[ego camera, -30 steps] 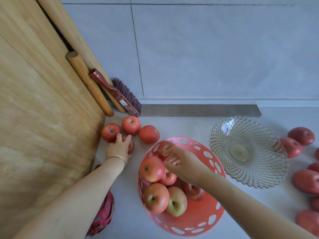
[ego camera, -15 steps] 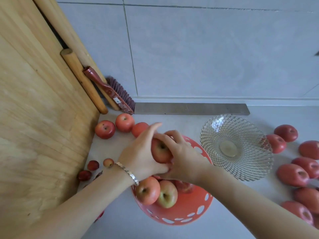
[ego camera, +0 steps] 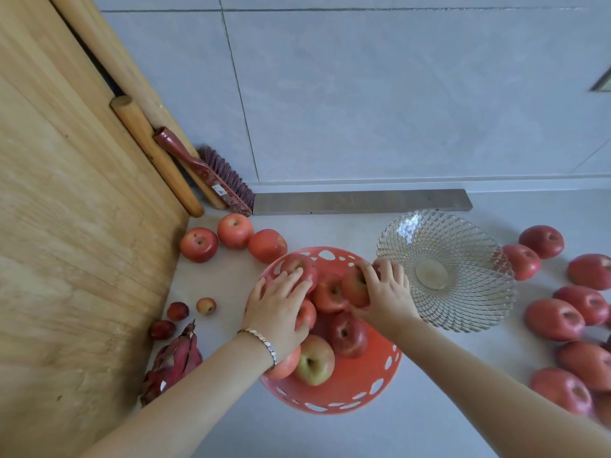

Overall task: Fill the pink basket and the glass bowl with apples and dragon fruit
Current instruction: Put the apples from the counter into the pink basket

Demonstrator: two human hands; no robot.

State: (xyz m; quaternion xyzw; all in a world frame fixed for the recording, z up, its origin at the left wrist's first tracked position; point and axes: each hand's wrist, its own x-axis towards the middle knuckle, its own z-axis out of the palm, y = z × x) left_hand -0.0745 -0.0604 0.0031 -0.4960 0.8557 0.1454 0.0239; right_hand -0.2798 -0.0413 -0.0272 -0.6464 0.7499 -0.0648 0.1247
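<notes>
The pink basket (ego camera: 360, 396) with oval holes stands on the counter and holds several apples. My left hand (ego camera: 277, 310) lies flat over the apples on the basket's left side, fingertips on a red apple (ego camera: 302, 264) at the far rim. My right hand (ego camera: 385, 292) grips another apple (ego camera: 355, 285) near the basket's right rim. To the right stands the glass bowl (ego camera: 463, 246), with nothing in it. A dragon fruit (ego camera: 175, 361) lies at the left by the wooden board.
Three apples (ego camera: 233, 241) lie behind the basket, several more apples (ego camera: 562, 312) at the right. Small dark fruits (ego camera: 177, 310) sit near the wooden board (ego camera: 76, 242). A brush (ego camera: 211, 175) and a rolling pin (ego camera: 155, 153) lean at the back; a metal strip (ego camera: 360, 201) runs along the wall.
Both hands held one apple together over the basket; now they have parted, the left resting on apples at the left, the right gripping an apple at the right rim.
</notes>
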